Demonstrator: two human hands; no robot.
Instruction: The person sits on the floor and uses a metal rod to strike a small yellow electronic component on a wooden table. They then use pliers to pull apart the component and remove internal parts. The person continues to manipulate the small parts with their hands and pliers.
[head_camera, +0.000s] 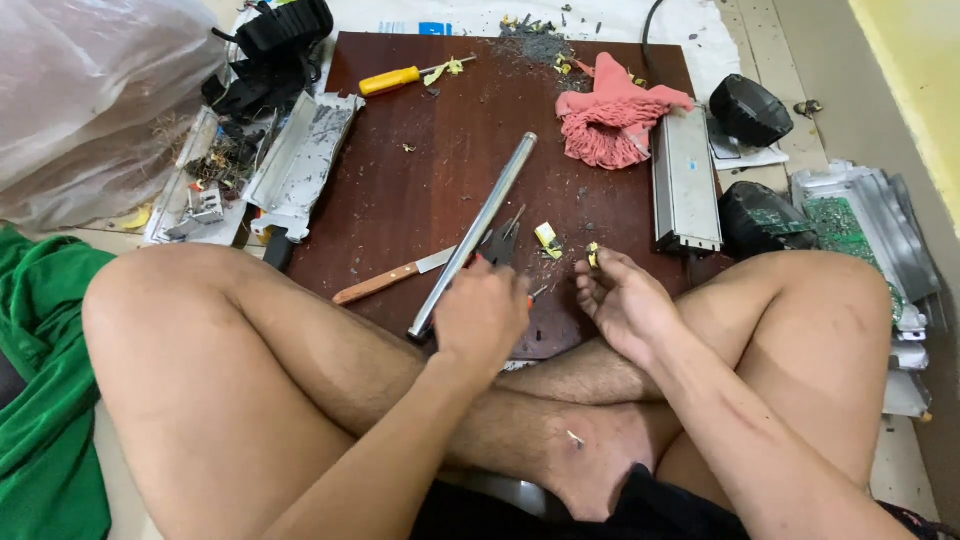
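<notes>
While I watch from the head camera, my left hand (482, 315) sits at lower centre of the frame, curled into a fist around the handles of small dark pliers (502, 243), whose tips point up and away from me. Just right of it, my right hand (625, 300) is half curled, thumb and forefinger pinching a small yellow piece (592, 255) at its upper edge. Both hands hover over the near edge of a dark brown wooden board (420, 180) that fills the centre of the frame, scattered with grit.

A long silver metal tube (475, 232) lies diagonally on the board, its lower end just beside my left hand. A wooden-handled knife (392, 278) lies left of that, its blade running under the tube. Another yellow scrap (546, 237) rests between the pliers and my right hand.

Farther up the board, a pink rag (615, 122) sits at upper right, touching a grey metal casing (685, 180) along the right edge. A yellow-handled screwdriver (400, 78) lies at the upper left of the board. An opened metal housing (300, 160) rests off the left edge. My bare crossed legs (250, 340) fill the bottom of the frame, with green cloth (45, 400) at far left.
</notes>
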